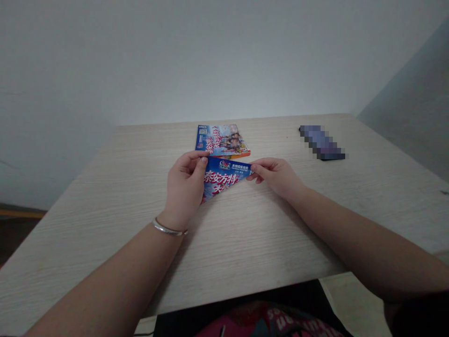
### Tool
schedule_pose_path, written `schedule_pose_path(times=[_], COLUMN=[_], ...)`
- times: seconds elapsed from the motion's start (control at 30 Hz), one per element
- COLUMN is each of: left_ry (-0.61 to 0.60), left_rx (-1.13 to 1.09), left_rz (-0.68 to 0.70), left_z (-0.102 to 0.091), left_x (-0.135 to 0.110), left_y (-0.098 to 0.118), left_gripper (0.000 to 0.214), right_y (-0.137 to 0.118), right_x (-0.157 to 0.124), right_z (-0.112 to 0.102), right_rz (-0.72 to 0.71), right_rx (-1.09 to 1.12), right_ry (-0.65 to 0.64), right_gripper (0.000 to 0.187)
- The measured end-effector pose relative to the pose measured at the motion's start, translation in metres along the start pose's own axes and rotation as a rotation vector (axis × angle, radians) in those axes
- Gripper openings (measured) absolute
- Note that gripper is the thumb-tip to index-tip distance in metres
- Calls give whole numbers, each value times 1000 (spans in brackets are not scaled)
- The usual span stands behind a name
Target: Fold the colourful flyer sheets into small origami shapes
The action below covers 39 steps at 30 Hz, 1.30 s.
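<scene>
A blue printed leaflet (224,177), folded into a triangle with red and white lettering, is held just above the wooden table (245,234). My left hand (184,187) grips its left side, thumb on top, fingers curled round it; a silver bangle sits on that wrist. My right hand (275,175) pinches the leaflet's right corner between thumb and fingers. Just behind the folded piece lies a second, flat colourful leaflet (222,139) on the table.
A dark, pixelated flat object (322,142) lies at the back right of the table. A plain wall rises behind the table's far edge. The table's near edge runs just in front of my lap.
</scene>
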<state>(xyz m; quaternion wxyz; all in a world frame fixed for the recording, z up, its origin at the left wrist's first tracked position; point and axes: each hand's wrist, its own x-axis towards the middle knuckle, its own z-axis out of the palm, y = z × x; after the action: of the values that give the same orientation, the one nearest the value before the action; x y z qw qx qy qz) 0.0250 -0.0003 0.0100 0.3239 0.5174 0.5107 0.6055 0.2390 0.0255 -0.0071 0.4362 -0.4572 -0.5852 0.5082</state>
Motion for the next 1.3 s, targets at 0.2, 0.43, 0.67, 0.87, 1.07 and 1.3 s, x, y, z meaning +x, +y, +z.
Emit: schedule_pose_path(times=[0.2,0.43,0.67,0.87,1.07,1.3], left_ry=[9,4,5,10,11,31], left_rx=[24,51,45,42,53,104], left_rz=[-1,20,27,24,31,9], left_z=[1,-1,-3,-2,-2,-1], left_x=[0,2,2,2,3,2], left_y=[3,0,-1,1,-1,2], left_gripper=[10,10,10,11,10,11], right_y=[3,6,3,2,1,4], right_x=[1,2,0,-1,0,2], right_z=[1,-1,-3,-2,-2,-6], right_rz=[49,79,51,49,58,83], right_rx=[16,0,-37,-51,-34,-72], right_ry=[-14,-5,-3,5,14,-53], right_gripper=[16,10,10,10,8,15])
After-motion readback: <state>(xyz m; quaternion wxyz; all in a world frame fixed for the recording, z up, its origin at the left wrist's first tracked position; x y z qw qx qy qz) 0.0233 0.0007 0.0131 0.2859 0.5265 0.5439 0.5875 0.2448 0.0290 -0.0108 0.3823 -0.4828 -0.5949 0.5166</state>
